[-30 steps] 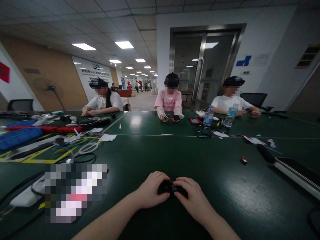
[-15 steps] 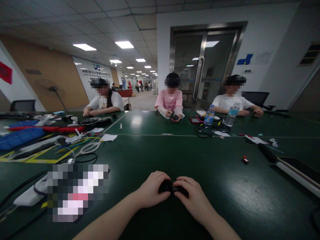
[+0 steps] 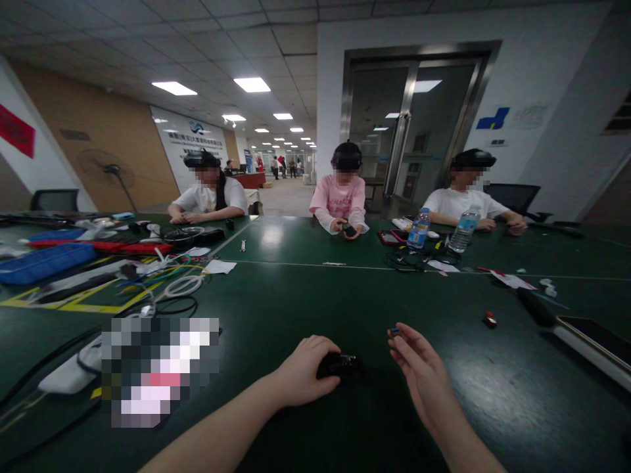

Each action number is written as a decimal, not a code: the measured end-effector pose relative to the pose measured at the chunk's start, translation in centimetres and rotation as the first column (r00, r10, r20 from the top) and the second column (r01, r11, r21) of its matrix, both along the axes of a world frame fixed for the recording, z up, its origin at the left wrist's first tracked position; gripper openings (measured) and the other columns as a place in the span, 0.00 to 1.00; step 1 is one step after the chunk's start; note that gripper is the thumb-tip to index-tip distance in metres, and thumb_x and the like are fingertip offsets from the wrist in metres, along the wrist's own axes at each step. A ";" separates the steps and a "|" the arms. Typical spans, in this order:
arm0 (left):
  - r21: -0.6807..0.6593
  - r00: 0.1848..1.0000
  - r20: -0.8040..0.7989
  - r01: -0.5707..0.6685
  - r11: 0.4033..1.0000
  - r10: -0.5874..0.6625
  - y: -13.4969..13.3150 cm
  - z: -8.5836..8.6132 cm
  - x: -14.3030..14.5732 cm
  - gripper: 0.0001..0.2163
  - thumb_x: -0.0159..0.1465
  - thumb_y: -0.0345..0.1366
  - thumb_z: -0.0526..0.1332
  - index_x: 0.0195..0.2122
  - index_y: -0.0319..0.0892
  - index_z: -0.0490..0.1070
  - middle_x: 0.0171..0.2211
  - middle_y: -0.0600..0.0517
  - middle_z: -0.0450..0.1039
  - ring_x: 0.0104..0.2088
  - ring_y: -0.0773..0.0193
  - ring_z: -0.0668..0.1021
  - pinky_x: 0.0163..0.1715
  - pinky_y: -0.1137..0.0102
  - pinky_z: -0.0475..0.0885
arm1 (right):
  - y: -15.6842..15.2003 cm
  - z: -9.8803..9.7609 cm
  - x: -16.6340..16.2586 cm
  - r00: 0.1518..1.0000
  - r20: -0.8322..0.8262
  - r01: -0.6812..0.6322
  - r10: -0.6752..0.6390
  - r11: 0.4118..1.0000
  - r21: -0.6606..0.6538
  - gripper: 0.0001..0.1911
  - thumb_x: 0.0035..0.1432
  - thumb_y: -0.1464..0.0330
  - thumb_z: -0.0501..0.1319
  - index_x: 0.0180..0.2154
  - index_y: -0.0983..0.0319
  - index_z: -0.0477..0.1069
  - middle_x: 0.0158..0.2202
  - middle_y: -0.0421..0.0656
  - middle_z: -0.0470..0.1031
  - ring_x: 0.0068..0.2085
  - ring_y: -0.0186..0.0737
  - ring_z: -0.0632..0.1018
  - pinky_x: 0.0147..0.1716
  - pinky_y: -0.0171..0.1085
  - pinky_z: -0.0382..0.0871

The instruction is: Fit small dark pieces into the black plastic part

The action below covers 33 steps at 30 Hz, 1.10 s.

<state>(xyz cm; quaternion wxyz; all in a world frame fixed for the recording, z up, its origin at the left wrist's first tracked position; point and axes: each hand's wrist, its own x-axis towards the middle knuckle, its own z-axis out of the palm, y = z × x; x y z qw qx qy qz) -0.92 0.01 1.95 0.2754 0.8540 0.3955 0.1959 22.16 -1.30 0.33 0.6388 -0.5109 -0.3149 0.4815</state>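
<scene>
My left hand (image 3: 303, 371) rests on the green table (image 3: 305, 295) with its fingers curled round a small black device (image 3: 340, 365). My right hand (image 3: 419, 371) hovers just to the right of it, apart from the device, and pinches a tiny dark part (image 3: 395, 332) between thumb and fingertips. Both forearms reach in from the bottom edge.
Three people sit across the table, each wearing a head camera. Two water bottles (image 3: 419, 228) stand near tangled black cables (image 3: 409, 258). Cables, papers and blue trays (image 3: 44, 255) clutter the left side. A small red item (image 3: 489, 320) and a long dark bar (image 3: 576, 328) lie to the right.
My right hand has come off the black device and moved right and up, with a tiny part in its fingers. The left hand keeps hold of the device. The view shifted slightly left.
</scene>
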 end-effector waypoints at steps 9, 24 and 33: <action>0.014 1.000 -0.002 -0.012 1.000 0.012 0.1 -0.2 0.0 0.17 0.56 0.33 0.62 0.48 0.44 0.66 0.46 0.48 0.68 0.48 0.56 0.69 0.50 0.61 0.64 | 0.0 0.9 0.4 0.923 -0.384 -0.038 0.032 0.999 -0.008 0.16 0.39 0.64 0.71 0.35 0.55 0.75 0.37 0.38 0.76 0.37 0.36 0.75 0.34 0.32 0.71; 0.010 1.000 -0.015 0.000 1.000 0.000 -0.1 0.3 0.1 0.17 0.58 0.34 0.61 0.49 0.44 0.65 0.47 0.48 0.68 0.48 0.55 0.69 0.50 0.60 0.63 | -0.1 0.5 -0.2 0.942 -0.321 -0.118 0.102 0.992 -0.032 0.20 0.38 0.63 0.72 0.37 0.53 0.74 0.38 0.37 0.76 0.37 0.36 0.75 0.34 0.34 0.70; 0.032 1.000 -0.021 0.005 0.999 -0.004 0.1 0.1 0.1 0.17 0.57 0.34 0.62 0.47 0.44 0.65 0.46 0.48 0.68 0.47 0.55 0.70 0.50 0.60 0.64 | -0.4 -1.0 -1.4 0.892 0.345 -0.304 0.291 0.953 -0.018 0.21 0.43 0.60 0.68 0.42 0.56 0.74 0.40 0.42 0.77 0.44 0.46 0.75 0.45 0.44 0.68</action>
